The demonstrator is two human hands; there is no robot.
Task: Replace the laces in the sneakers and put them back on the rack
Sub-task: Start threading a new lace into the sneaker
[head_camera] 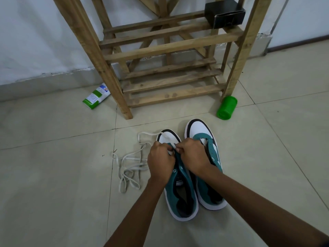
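Fingers: both sets are bunched over the front eyelets of the left sneaker [179, 189]; the left hand [161, 161] and the right hand [193, 157] each look to be pinching a bit of white lace [128, 168] between thumb and fingertips, though the exact pinch is partly hidden by the knuckles.

Loose lace: it trails off at about 9 o'clock from the left hand, lying in loops on the floor [53, 175], with one strand arcing over the white toe cap toward 11 o'clock.

Left sneaker: toe at 12 o'clock toward the rack, heel at 6 o'clock toward the person; its long axis runs straight away from the wrists, so the eyelet rows run along the line of the forearms.

Turning relation: the unfilled eyelets lie at 6 o'clock from the fingers, so I judge the lacing has to work back toward the person. The two hands are about equally near.

Right sneaker [208, 166]: just beside its mate at 3 o'clock, touching or nearly so, same heading, no lace visible in it.

Rack [160, 49]: wooden, at 12 o'clock beyond the toes, slats bare but for a dark box [225, 14] at upper right.

Stage: early, by my reckoning; one shoe barely begun.
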